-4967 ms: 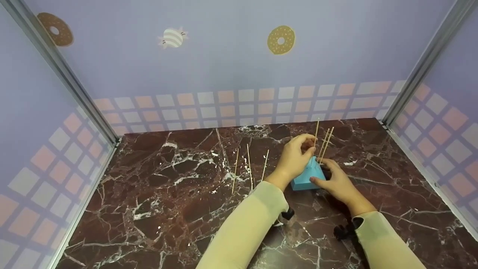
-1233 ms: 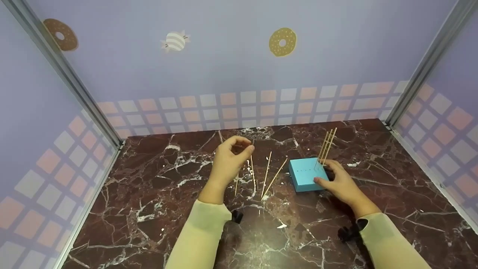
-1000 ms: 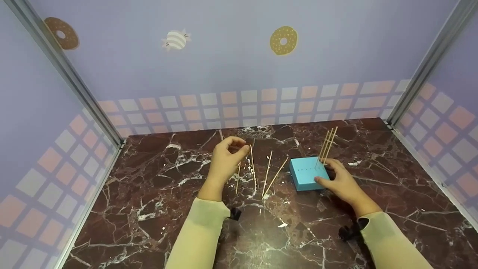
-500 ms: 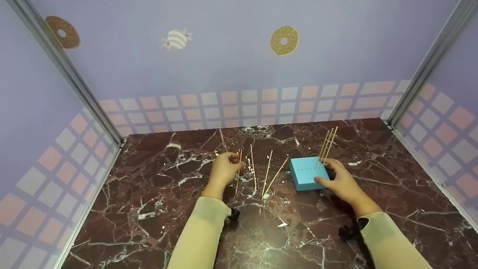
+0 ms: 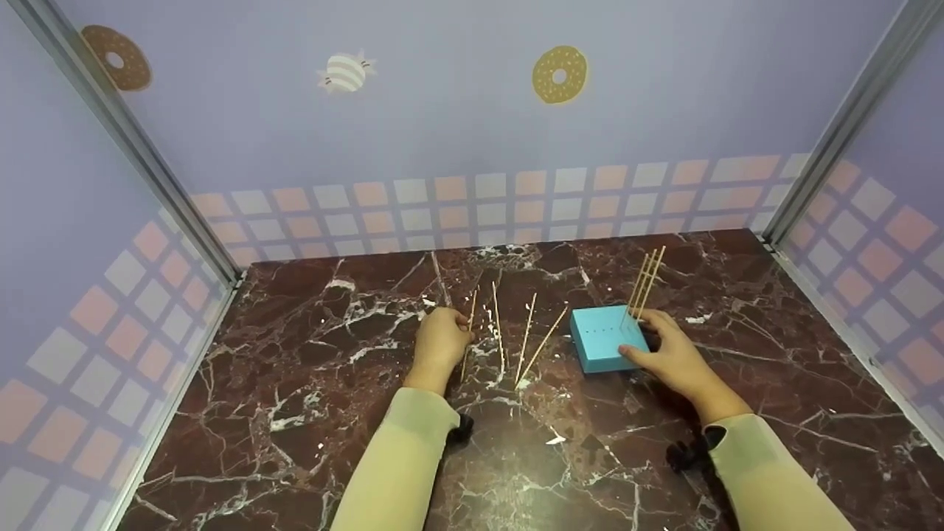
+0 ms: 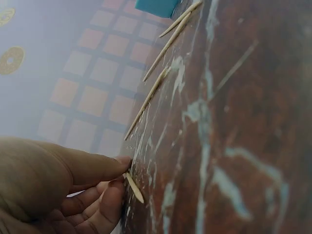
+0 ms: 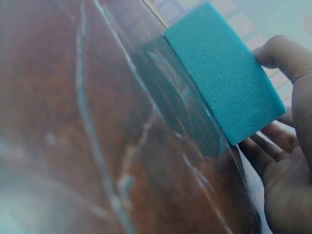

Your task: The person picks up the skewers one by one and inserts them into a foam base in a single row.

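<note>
In the head view my left hand point(image 5: 441, 341) is at the leftmost skewer point(image 5: 473, 304) lying on the table. The left wrist view shows thumb and finger pinching that pointed wooden skewer point(image 6: 135, 188) low against the tabletop. My right hand point(image 5: 671, 358) grips the right side of a blue foam block point(image 5: 606, 346), thumb on the near top edge and the other fingers round the far side. Three skewers point(image 5: 645, 284) stand slightly tilted in the block's right part. A row of small holes point(image 5: 599, 330) runs left of them. The right wrist view shows the block's side point(image 7: 224, 73) flush with the table.
Between the left hand and the block, three more skewers lie apart on the dark marbled table point(image 5: 354, 442): one upright in view point(image 5: 498, 324), one leaning slightly point(image 5: 527, 332), one slanted point(image 5: 546, 343). Patterned walls point(image 5: 457, 110) enclose the back and sides.
Five seconds ago my left hand held a skewer at the block; that skewer now stands in it. The left hand has since moved left and down onto the leftmost skewer. The right hand stays.
</note>
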Motion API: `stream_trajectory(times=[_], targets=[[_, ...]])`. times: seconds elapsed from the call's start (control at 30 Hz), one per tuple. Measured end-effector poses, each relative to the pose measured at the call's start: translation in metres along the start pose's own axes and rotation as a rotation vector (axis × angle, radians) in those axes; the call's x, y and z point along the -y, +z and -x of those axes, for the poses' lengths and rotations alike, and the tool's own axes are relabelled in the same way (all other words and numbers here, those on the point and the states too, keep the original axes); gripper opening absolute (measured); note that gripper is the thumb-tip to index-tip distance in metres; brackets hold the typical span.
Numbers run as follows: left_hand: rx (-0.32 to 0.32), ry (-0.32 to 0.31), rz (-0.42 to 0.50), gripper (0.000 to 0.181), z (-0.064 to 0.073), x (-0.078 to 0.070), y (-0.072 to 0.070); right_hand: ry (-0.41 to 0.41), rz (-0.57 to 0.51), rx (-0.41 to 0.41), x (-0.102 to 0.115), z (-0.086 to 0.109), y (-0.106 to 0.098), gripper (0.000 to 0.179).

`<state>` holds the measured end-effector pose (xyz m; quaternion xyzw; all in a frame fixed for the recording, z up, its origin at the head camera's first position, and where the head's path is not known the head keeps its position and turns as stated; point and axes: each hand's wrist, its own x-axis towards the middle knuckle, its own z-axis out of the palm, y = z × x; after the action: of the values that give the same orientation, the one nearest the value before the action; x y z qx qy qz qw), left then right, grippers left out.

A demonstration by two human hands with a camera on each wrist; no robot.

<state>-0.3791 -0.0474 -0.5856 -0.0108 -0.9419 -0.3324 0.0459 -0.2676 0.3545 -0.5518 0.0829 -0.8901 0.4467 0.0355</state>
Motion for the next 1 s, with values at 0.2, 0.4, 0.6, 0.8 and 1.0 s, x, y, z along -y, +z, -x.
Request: stream_trajectory(times=[0.2,0.4,0.6,0.8,1.0], targets=[[-0.058,0.010,-0.050,0.015,0.014,-0.015,-0.015,-0.008,-0.014,-0.003,0.002,-0.003,-0.001,0.073],[-0.026,-0.041,-0.031,0.004,0.043,-0.047,-0.048,-0.009,-0.018,-0.002,0.001,-0.002,-0.001,0.073],[-0.009,-0.059,-0.016,0.005,0.045,-0.052,-0.055,-0.008,-0.025,-0.001,0.002,-0.001,0.000,0.074],[0.003,-0.043,0.034,0.007,0.046,-0.058,-0.060,0.012,-0.018,0.007,0.002,0.000,0.000,0.075],[0.008,-0.015,0.062,0.014,0.049,-0.065,-0.066,0.017,-0.014,0.007,-0.001,0.000,0.002,0.076]])
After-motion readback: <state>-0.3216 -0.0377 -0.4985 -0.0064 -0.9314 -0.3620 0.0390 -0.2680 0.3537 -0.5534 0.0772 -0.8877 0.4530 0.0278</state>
